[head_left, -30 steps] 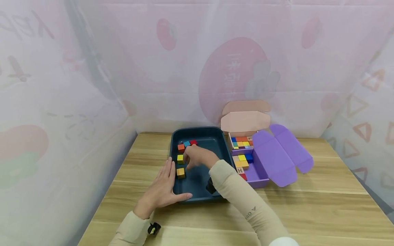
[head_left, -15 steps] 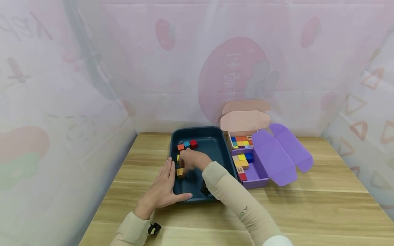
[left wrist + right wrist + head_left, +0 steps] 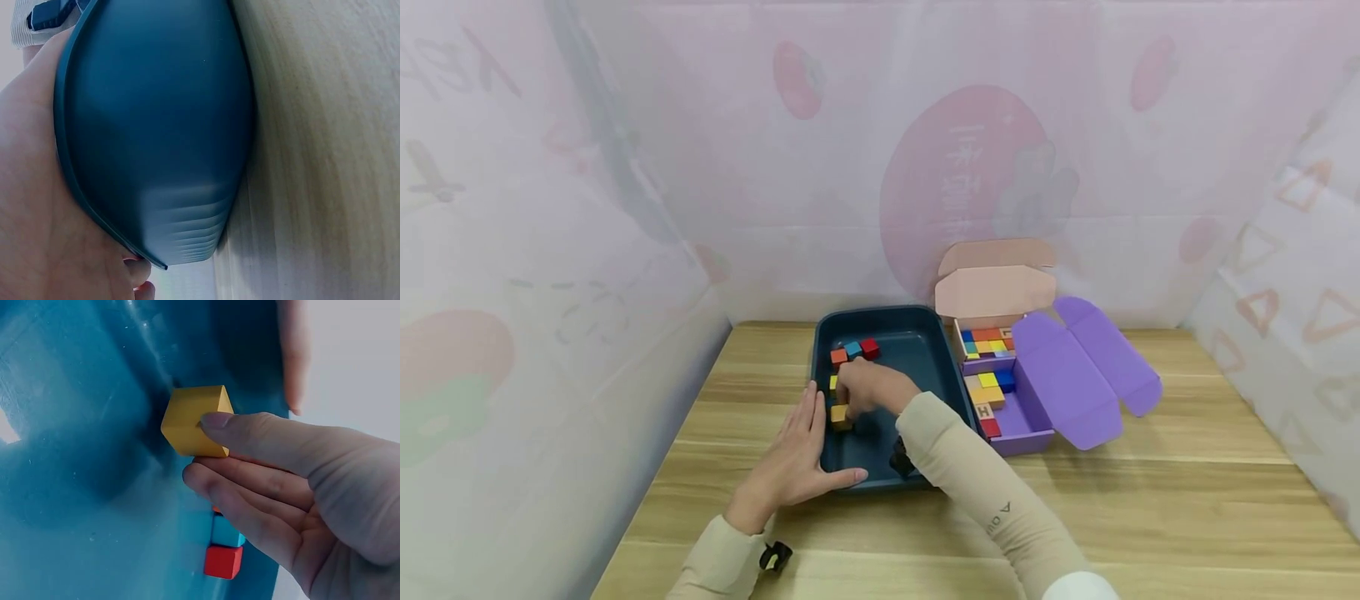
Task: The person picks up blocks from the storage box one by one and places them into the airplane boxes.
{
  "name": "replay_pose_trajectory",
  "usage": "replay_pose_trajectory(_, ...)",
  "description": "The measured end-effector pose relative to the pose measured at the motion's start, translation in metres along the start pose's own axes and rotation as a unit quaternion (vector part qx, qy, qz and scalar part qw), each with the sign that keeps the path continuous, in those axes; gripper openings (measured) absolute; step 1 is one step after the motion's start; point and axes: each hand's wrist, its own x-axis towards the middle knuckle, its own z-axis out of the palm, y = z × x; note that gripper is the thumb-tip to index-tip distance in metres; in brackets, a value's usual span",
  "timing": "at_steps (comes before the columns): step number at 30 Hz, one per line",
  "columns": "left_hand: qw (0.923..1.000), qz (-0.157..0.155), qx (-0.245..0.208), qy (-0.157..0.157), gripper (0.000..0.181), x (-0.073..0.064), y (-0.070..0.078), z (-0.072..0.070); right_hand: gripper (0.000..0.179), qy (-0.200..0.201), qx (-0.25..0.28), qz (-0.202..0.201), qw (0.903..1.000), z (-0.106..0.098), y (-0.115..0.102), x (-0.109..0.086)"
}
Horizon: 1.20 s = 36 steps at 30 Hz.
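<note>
My right hand (image 3: 872, 387) reaches into a dark teal tray (image 3: 891, 475). In the right wrist view its thumb lies on an orange-yellow cube (image 3: 194, 419), with the fingers against the cube's far edge; the exact contact there is partly hidden. A yellow cube (image 3: 832, 382) is mostly covered by that hand in the head view. Farther along the tray's left wall sit an orange-red cube (image 3: 838, 357), a blue cube (image 3: 852, 350) and a red cube (image 3: 869, 348). My left hand (image 3: 797, 454) rests along the tray's near-left corner, fingers straight, thumb spread over the front rim.
Right of the tray, an open purple box (image 3: 1030, 443) holds several coloured blocks, with its lid (image 3: 1075, 375) folded out to the right. Behind it stands an open pale pink box (image 3: 996, 292) packed with blocks. Printed curtains (image 3: 820, 208) enclose the wooden table (image 3: 1187, 500).
My right hand has moved left and slightly nearer, from beside the yellow cube to the orange-yellow cube, covering most of the yellow one. The left hand has stayed on the tray.
</note>
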Motion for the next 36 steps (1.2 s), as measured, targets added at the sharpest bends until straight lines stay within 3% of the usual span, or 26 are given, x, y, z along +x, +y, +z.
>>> replay_pose_trajectory(10, 0.9999, -0.010, 0.004, 0.000, 0.140, 0.000, 0.001, 0.000, 0.013, 0.055, 0.007, -0.016, 0.9983, -0.016, 0.013, -0.027)
replay_pose_trajectory(15, 0.9998, -0.016, 0.006, -0.004, 0.141, 0.001, 0.001, 0.000, 0.012, 0.071, 0.027, -0.005, 0.9971, -0.027, 0.022, -0.046)
replay_pose_trajectory(28, 0.9997, -0.024, 0.005, -0.004, 0.143, 0.000, 0.000, 0.000, 0.015, 0.124, 0.063, 0.054, 0.9889, -0.038, 0.054, -0.098)
replay_pose_trajectory(36, 0.9999, -0.014, -0.002, 0.000, 0.142, -0.003, 0.001, -0.002, 0.017, 0.168, 0.091, 0.095, 0.9769, -0.037, 0.079, -0.134)
